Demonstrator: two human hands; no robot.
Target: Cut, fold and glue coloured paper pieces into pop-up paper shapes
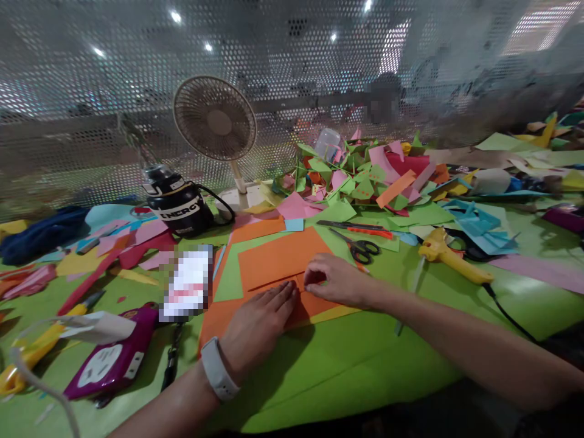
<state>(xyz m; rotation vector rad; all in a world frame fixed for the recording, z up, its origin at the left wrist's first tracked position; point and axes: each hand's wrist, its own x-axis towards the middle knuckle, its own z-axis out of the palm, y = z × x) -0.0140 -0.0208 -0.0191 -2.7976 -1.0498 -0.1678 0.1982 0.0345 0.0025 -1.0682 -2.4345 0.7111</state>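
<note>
My left hand (262, 316) lies flat with its fingers stretched over orange paper. A light-coloured watch band circles that wrist. Beside its fingertips, my right hand (331, 280) has thumb and fingers pinched at a narrow orange paper piece (298, 281); its exact hold is partly hidden. Just beyond both hands lies a larger orange paper sheet (283, 258) with a straight near edge. Under it show a light green sheet (230, 274) and more orange paper (216, 319). Black-handled scissors (360, 248) and a red cutter knife (365, 230) rest behind my right hand.
Yellow glue guns lie at right (449, 258) and left (39, 353). A purple device (118, 353) and a blurred white card (187, 286) sit at left. Behind stand a black bottle (180, 204), a fan (216, 121) and a paper scrap heap (360, 176) before a perforated screen.
</note>
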